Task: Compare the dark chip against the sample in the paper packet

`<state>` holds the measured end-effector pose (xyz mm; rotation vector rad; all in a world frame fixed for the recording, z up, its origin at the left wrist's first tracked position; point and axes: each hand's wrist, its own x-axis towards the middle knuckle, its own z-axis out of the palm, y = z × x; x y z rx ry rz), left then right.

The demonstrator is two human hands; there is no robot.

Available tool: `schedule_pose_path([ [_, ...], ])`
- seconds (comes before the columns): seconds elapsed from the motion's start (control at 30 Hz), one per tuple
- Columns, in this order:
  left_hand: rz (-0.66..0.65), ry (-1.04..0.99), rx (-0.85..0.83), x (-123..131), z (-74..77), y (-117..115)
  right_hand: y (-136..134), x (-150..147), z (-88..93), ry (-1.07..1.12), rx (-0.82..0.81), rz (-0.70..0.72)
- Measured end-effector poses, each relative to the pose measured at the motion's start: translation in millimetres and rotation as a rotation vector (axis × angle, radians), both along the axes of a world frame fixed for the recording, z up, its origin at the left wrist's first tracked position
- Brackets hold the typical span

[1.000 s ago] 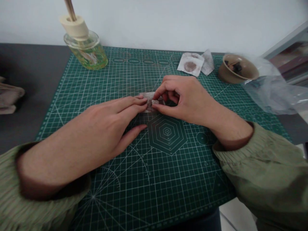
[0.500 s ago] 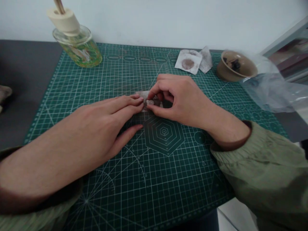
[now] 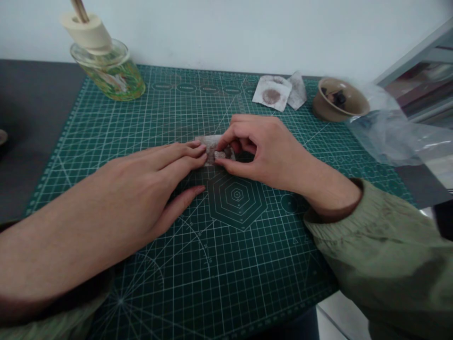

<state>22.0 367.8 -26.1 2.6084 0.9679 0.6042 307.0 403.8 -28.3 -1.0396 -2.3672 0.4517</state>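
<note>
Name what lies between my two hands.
Head view: a small stained paper piece, pinched by the right hand, touched by the left hand, on the green cutting mat.

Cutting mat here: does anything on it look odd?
Yes: a crumpled white paper square near the far edge of the green cutting mat carries a round brown stain, so it looks used.

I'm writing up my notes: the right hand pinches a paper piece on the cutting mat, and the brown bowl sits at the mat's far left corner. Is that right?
Not quite. The head view shows the brown bowl at the far right of the cutting mat, not the left. The right hand does pinch the paper piece on the mat.
</note>
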Motion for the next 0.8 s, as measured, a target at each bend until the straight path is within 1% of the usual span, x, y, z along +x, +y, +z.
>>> schedule_pose_path([
  [0.17,-0.05,0.127,0.168,0.2,-1.0,-1.2,3.7,1.1,1.2,-0.016,0.019,-0.033],
  [0.3,-0.07,0.163,0.23,1.5,0.8,-1.5,1.4,-3.5,0.2,0.004,0.025,-0.01],
  [0.4,-0.073,0.149,0.224,1.5,0.1,-1.1,-1.1,-0.1,0.3,0.014,0.007,0.007],
  [0.5,-0.064,0.12,0.196,1.0,-1.1,-0.8,1.4,2.9,0.9,0.007,0.006,-0.014],
  [0.6,-0.061,0.099,0.17,1.2,-1.7,-0.6,3.3,-0.8,0.4,0.017,0.017,-0.024],
  [0.7,-0.068,0.098,0.19,2.0,-2.0,-0.3,-0.9,-4.0,-0.5,0.036,0.014,0.002],
  [0.8,-0.065,0.096,0.196,2.1,-2.5,-0.3,-4.6,-0.3,-0.4,0.041,0.012,0.022],
])
